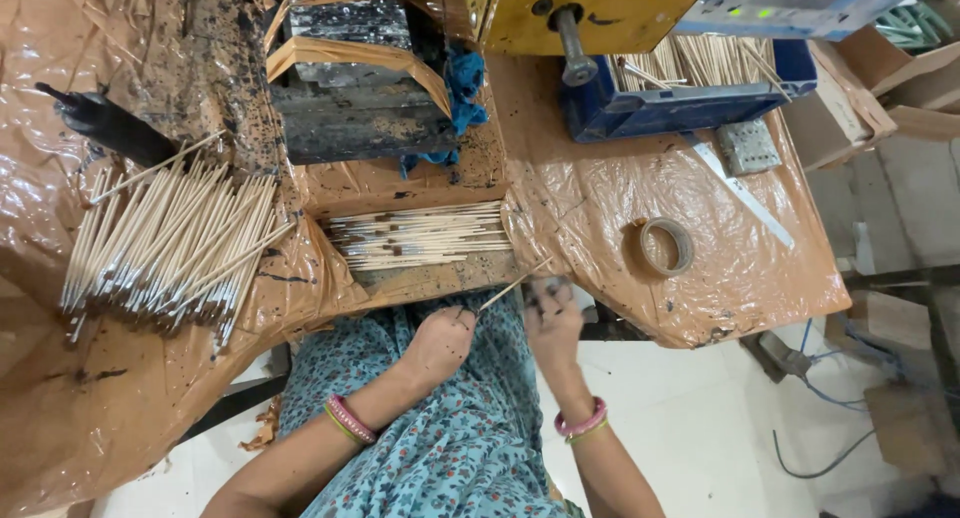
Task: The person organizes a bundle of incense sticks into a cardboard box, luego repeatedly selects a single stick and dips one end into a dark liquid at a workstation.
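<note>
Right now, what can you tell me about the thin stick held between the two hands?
The thin stick is pale, wood-like, slender and straight. It slants up to the right, just off the table's front edge. The left hand grips its lower end; its upper end meets the blurred right hand. Any coating or tip cannot be made out.

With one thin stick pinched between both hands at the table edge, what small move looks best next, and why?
Probably lay the stick, held by the left hand and the blurred right hand, onto the row of sticks just ahead: it lies nearest and the sticks there lie side by side.
</note>
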